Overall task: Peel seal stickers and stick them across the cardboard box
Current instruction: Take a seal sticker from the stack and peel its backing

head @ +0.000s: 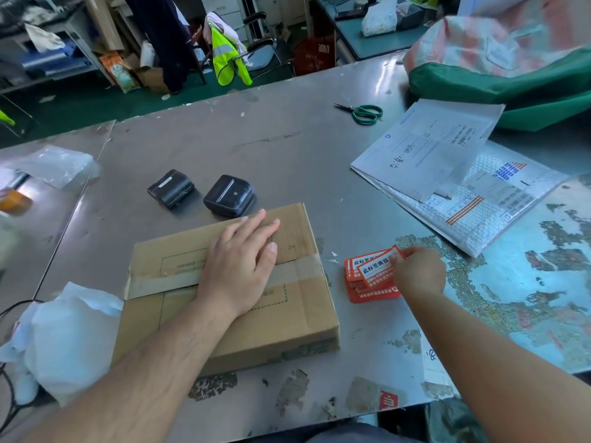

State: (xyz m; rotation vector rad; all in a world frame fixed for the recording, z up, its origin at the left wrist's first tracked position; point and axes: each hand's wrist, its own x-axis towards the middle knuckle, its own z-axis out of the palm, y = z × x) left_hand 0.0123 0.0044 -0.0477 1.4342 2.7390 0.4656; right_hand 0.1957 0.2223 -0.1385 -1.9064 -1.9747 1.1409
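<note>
Resting flat, fingers spread, the left hand (238, 266) is laid on the cardboard box (224, 292). Just right of the box, the top sticker (379, 266) of the sticker stack (371, 282) is pinched by the right hand (419, 273).

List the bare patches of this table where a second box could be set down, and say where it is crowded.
Free: the grey stretch beyond the cardboard box and two black printers, up to the scissors; a narrower strip on the near edge. Crowded: right of the box, with the sticker stack, right hand and mailers.
</note>
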